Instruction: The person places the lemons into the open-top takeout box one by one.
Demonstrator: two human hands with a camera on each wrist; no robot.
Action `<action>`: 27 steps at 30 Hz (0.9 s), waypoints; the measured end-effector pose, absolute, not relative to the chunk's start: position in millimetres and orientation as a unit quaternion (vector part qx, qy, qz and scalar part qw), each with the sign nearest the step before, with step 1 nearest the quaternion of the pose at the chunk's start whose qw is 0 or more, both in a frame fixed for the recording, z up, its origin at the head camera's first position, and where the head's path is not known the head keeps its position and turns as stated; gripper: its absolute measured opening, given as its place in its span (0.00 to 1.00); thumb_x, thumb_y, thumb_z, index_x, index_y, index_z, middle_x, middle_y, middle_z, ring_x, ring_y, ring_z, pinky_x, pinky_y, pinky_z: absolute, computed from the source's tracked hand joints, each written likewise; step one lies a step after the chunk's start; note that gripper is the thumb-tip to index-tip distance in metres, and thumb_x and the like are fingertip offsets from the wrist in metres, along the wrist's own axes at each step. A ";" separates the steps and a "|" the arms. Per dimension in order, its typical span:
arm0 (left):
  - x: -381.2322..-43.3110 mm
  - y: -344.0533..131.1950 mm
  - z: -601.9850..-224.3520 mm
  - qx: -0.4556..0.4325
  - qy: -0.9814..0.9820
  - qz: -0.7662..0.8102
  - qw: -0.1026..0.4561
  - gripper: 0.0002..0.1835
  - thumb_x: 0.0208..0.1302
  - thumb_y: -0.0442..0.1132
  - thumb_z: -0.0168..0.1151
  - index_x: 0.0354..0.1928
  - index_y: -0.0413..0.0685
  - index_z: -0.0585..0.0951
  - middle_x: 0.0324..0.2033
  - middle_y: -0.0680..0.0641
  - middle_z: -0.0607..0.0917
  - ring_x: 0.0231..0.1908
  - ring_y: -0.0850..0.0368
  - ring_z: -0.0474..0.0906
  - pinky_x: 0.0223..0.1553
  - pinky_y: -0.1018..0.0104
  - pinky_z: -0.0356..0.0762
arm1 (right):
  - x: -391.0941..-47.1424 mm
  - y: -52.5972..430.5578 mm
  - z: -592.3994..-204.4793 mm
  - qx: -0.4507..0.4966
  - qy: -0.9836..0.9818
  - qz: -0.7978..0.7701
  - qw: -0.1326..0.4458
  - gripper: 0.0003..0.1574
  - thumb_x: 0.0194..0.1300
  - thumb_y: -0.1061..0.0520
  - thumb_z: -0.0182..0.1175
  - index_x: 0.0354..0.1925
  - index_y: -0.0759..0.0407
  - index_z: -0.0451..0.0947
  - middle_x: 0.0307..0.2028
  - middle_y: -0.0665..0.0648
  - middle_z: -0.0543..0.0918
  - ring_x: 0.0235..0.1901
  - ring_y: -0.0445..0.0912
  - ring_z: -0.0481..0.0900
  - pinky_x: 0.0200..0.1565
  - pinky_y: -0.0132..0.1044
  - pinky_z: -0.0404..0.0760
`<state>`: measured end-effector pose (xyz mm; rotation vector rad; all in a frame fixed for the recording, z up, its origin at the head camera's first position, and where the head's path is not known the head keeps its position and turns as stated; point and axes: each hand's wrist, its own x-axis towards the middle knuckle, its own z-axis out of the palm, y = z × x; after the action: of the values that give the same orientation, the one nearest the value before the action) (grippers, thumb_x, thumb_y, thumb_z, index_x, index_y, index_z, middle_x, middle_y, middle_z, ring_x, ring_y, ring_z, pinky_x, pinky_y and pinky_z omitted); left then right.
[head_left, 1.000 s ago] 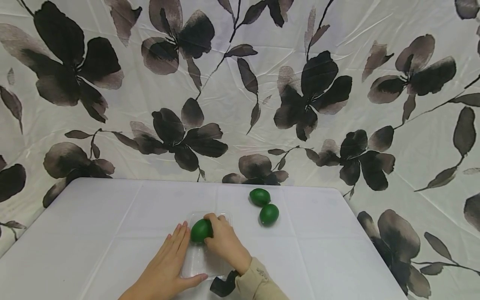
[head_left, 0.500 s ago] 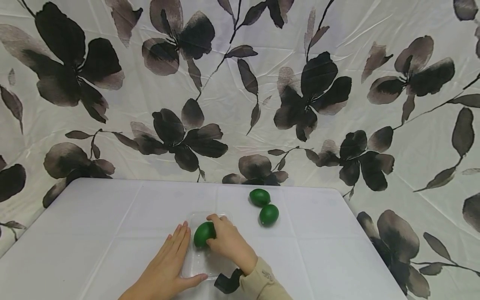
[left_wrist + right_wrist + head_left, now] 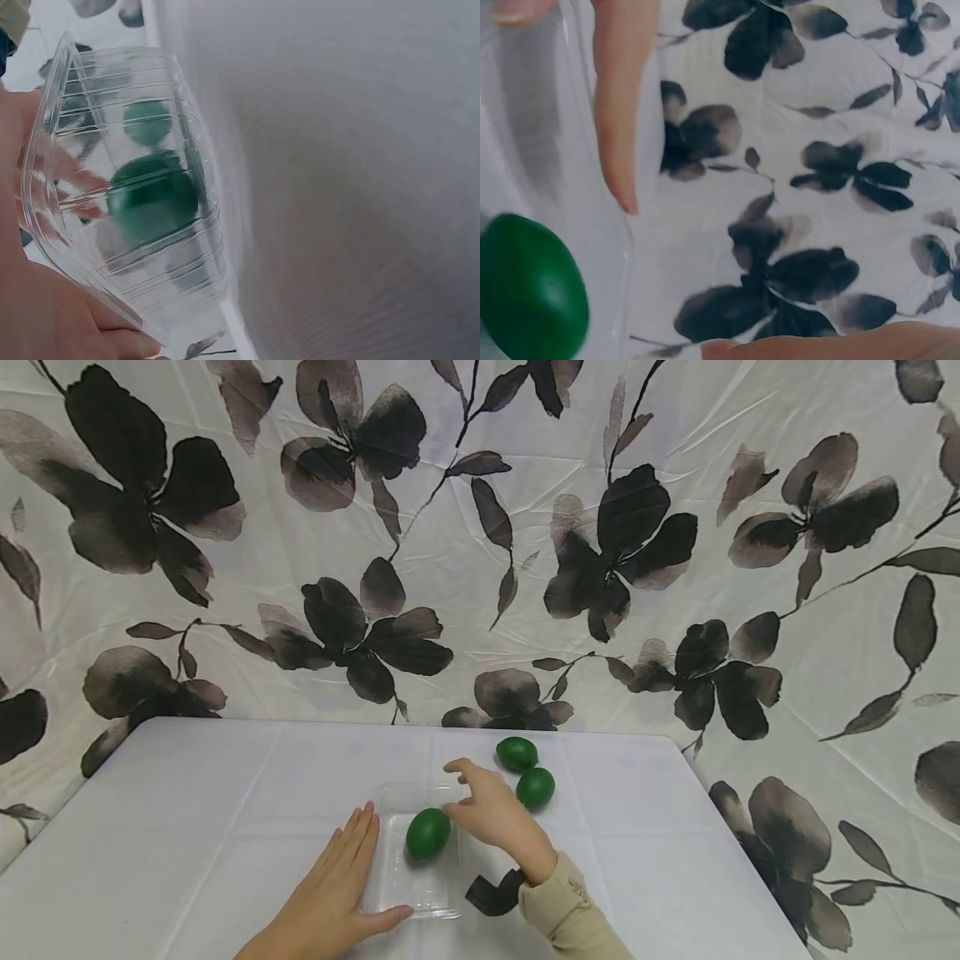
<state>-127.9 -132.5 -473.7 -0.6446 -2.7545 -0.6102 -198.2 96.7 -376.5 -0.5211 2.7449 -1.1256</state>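
A clear plastic container (image 3: 390,893) stands on the white table, with one green lime (image 3: 428,834) lying inside it. My left hand (image 3: 330,881) rests along the container's left side, fingers straight and thumb reaching across the near edge. Over the container's right rim is my right hand (image 3: 498,814), its fingers spread and loosely bent, holding nothing. The thumb is close to the lime; whether they touch I cannot tell. In the left wrist view the lime (image 3: 154,199) shows through the ribbed wall. The right wrist view has the lime (image 3: 532,289) at lower left, apart from the fingers.
Two more limes lie on the table beyond my right hand: a farther lime (image 3: 517,754) and a nearer lime (image 3: 536,789), close together. A black band (image 3: 495,892) hangs by the right sleeve (image 3: 573,906). Behind the table (image 3: 187,793) is a floral cloth (image 3: 480,543).
My right hand held the lime and shifted it right within the container. It has since let go and drawn away to the right. The left hand has stayed in place.
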 end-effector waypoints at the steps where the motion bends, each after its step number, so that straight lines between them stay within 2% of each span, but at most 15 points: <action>1: -127.9 -132.6 -473.8 -0.221 -0.944 -0.211 0.124 0.63 0.53 0.76 0.60 0.73 0.28 0.57 0.75 0.34 0.54 0.74 0.39 0.49 0.69 0.75 0.21 | -200.1 101.3 -375.1 -0.172 0.906 -0.383 0.061 0.30 0.64 0.60 0.65 0.63 0.61 0.72 0.58 0.70 0.77 0.49 0.60 0.84 0.46 0.49 0.84; 5: -128.3 -133.2 -474.6 -0.223 -0.943 -0.211 0.128 0.63 0.53 0.76 0.59 0.73 0.28 0.57 0.75 0.34 0.53 0.74 0.38 0.50 0.69 0.75 0.22 | -207.9 121.5 -370.7 -0.167 0.893 -0.417 0.029 0.29 0.66 0.57 0.65 0.63 0.60 0.72 0.57 0.67 0.78 0.51 0.59 0.83 0.47 0.50 0.84; 13: -128.9 -133.8 -475.7 -0.225 -0.942 -0.208 0.136 0.64 0.53 0.76 0.60 0.73 0.28 0.56 0.75 0.34 0.53 0.74 0.38 0.50 0.70 0.74 0.23 | -228.0 162.1 -382.9 -0.127 0.841 -0.518 -0.091 0.25 0.66 0.57 0.66 0.60 0.57 0.77 0.52 0.60 0.82 0.52 0.55 0.82 0.53 0.48 0.81; 18: -129.1 -133.2 -476.0 -0.224 -0.943 -0.208 0.132 0.64 0.53 0.76 0.60 0.73 0.28 0.56 0.75 0.34 0.53 0.74 0.38 0.50 0.70 0.75 0.22 | -236.5 182.8 -402.7 -0.085 0.785 -0.598 -0.142 0.25 0.66 0.60 0.66 0.60 0.60 0.76 0.55 0.64 0.80 0.56 0.56 0.79 0.60 0.47 0.75; 23: -128.9 -132.8 -476.4 -0.224 -0.942 -0.210 0.134 0.64 0.53 0.75 0.61 0.73 0.28 0.56 0.75 0.34 0.53 0.74 0.38 0.50 0.70 0.75 0.23 | -232.4 190.4 -419.3 -0.034 0.749 -0.638 -0.175 0.27 0.65 0.64 0.65 0.61 0.71 0.72 0.57 0.72 0.77 0.58 0.63 0.75 0.64 0.56 0.69; 27: -128.9 -132.4 -475.6 -0.223 -0.942 -0.216 0.131 0.64 0.52 0.74 0.63 0.73 0.27 0.57 0.75 0.34 0.54 0.74 0.38 0.50 0.69 0.76 0.22 | -239.6 198.3 -451.0 0.006 0.750 -0.639 -0.171 0.33 0.63 0.61 0.68 0.64 0.68 0.70 0.60 0.70 0.75 0.62 0.63 0.71 0.67 0.55 0.64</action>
<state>-128.9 -132.4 -475.6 -0.6467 -2.7349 -0.6271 -239.6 198.3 -451.0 0.0209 2.6511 -2.2616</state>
